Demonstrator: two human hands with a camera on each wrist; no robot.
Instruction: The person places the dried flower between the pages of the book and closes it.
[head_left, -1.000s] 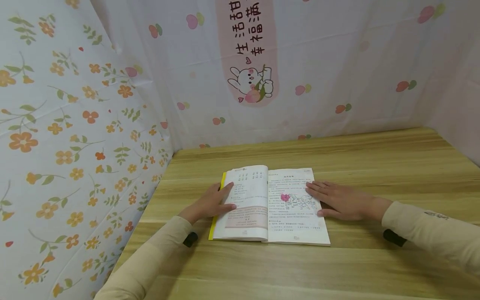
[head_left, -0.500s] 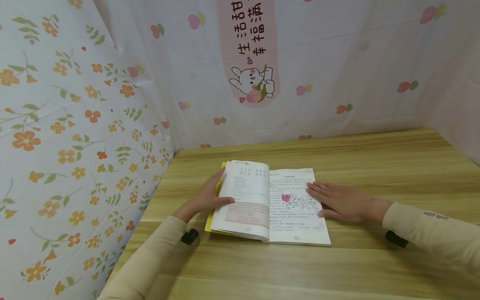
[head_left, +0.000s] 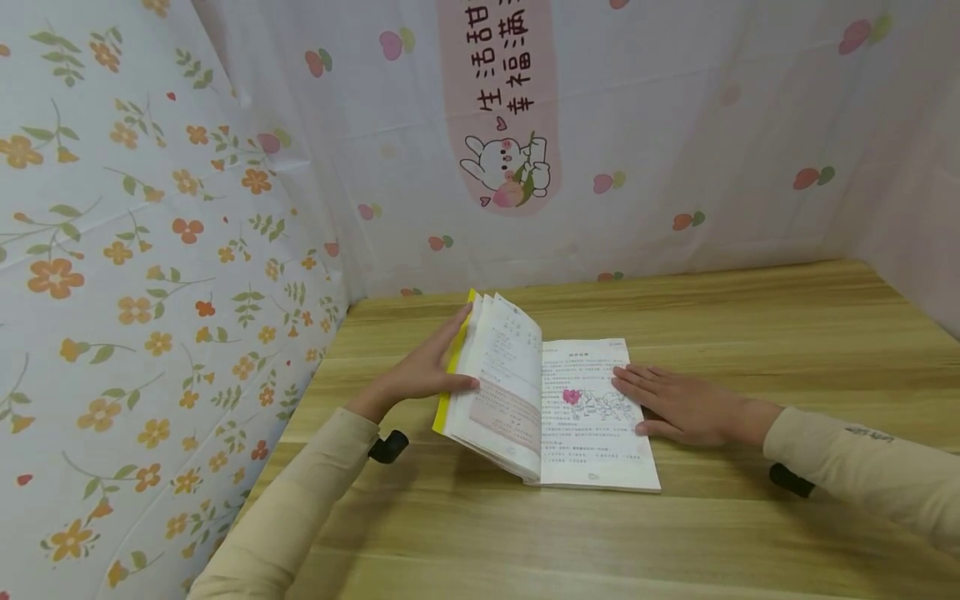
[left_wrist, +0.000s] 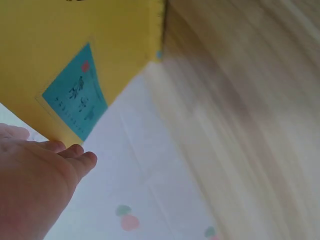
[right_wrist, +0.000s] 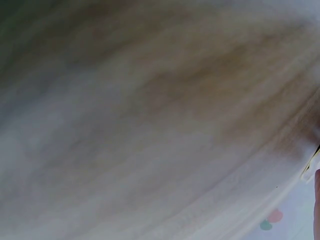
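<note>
An open paperback book lies on the wooden table, its right page showing printed text and a line drawing with a pink patch. The left half of pages is tilted up off the table, together with the yellow cover. My left hand grips this half by its outer edge, thumb on the page side and fingers at the cover. In the left wrist view, the yellow cover with its teal panel stands above the fingers. My right hand rests flat on the right page's outer edge, fingers straight.
The wooden table runs back to a white curtain with fruit prints and a rabbit picture. A flowered curtain hangs close along the left side. Black wrist straps show below both sleeves.
My left hand has lifted the left half of the book, with its yellow cover, up and toward the right. The right hand stays in place on the right page.
</note>
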